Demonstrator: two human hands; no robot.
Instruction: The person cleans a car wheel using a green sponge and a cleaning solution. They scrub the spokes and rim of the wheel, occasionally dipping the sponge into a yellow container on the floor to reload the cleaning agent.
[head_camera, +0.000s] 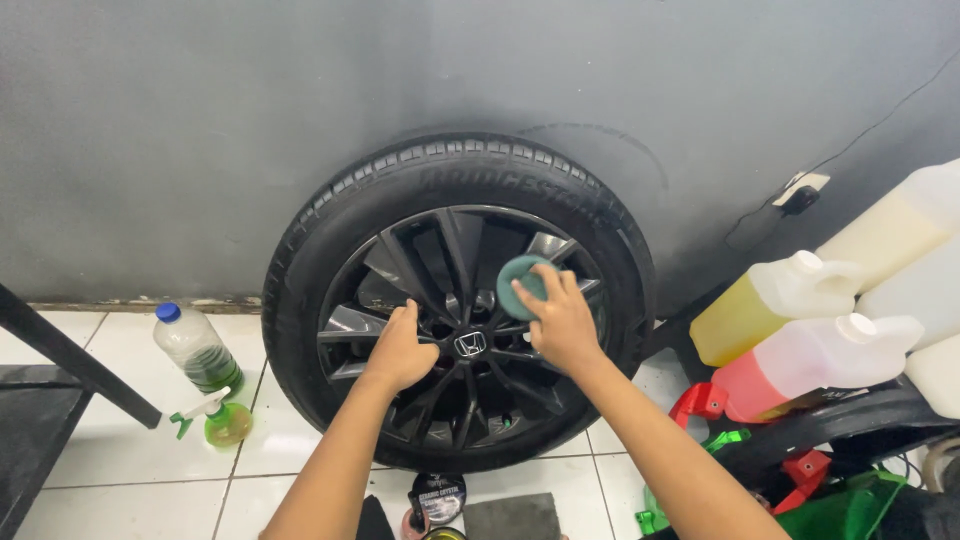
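A black car wheel with dark spoked rim (440, 250) and tyre (330, 210) leans upright against a grey wall. My left hand (398, 350) rests on the spokes left of the centre cap, fingers curled on a spoke. A round teal applicator pad (522, 282) is pressed against the upper right spokes by my right hand (562, 322), which grips it.
On the white tiled floor at left lie a clear bottle with blue cap (196, 348) and a green spray bottle (222, 420). Large jugs of yellow (760, 305) and red liquid (800, 365) are stacked at right. A small jar (438, 497) and dark cloth (512, 517) sit below the wheel.
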